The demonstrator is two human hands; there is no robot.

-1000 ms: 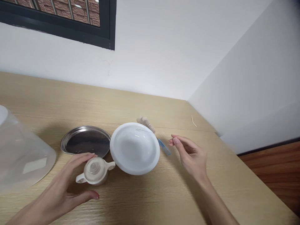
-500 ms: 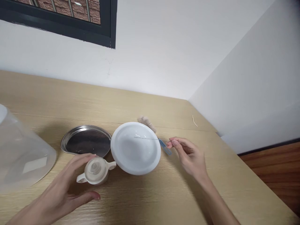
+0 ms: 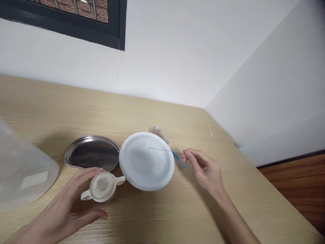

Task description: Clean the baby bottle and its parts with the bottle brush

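Observation:
My right hand (image 3: 204, 169) pinches the end of a thin wire (image 3: 162, 149) that reaches left over the white plate (image 3: 146, 160). Behind the plate lies a bottle brush (image 3: 158, 133) with a blue handle (image 3: 179, 160) just under my fingertips. My left hand (image 3: 67, 205) curves, fingers apart, around a small cream lidded cup with two handles (image 3: 102, 186), close to it; I cannot tell if it touches. A round steel dish (image 3: 92, 157) sits behind the cup, beside the plate.
A clear plastic dome cover (image 3: 21, 171) lies at the far left of the wooden table (image 3: 177, 210). A toothpick (image 3: 210, 131) lies near the corner of the white walls. The table's right edge drops to a dark wood floor (image 3: 302, 189).
The wire in my right hand has swung slightly over the plate and the hand has edged left. The view has shifted a little; my left hand stays by the cup.

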